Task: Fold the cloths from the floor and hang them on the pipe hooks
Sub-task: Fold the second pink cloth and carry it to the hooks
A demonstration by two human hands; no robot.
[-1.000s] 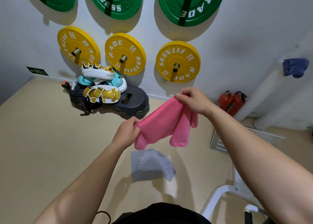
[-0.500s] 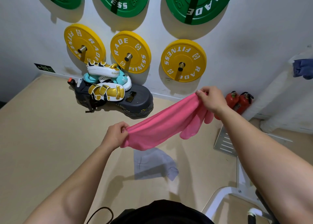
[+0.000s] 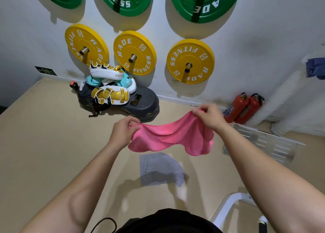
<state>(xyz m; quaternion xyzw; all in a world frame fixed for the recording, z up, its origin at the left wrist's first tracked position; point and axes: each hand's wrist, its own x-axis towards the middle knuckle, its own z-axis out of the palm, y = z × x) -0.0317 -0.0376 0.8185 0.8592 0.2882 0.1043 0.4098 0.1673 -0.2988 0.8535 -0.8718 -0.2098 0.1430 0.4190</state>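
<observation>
A pink cloth (image 3: 168,137) hangs in the air between my hands, sagging in loose folds. My left hand (image 3: 123,130) pinches its left end and my right hand (image 3: 209,116) grips its right end, a little higher and farther back. Below it a grey cloth (image 3: 160,169) lies flat on the beige floor. A blue cloth (image 3: 315,69) hangs on the white pipe (image 3: 288,90) at the right edge of the view; the hook under it is hidden.
Yellow (image 3: 190,61) and green (image 3: 205,0) weight plates hang on the wall. A pile of boxing pads (image 3: 112,90) lies by the wall, two red fire extinguishers (image 3: 244,107) stand near the pipe, a metal grate (image 3: 263,141) lies at right, a white frame (image 3: 228,206) at lower right.
My hands have come closer together, so the pink cloth that was stretched taut half a second ago now sags between them. The view shifted slightly.
</observation>
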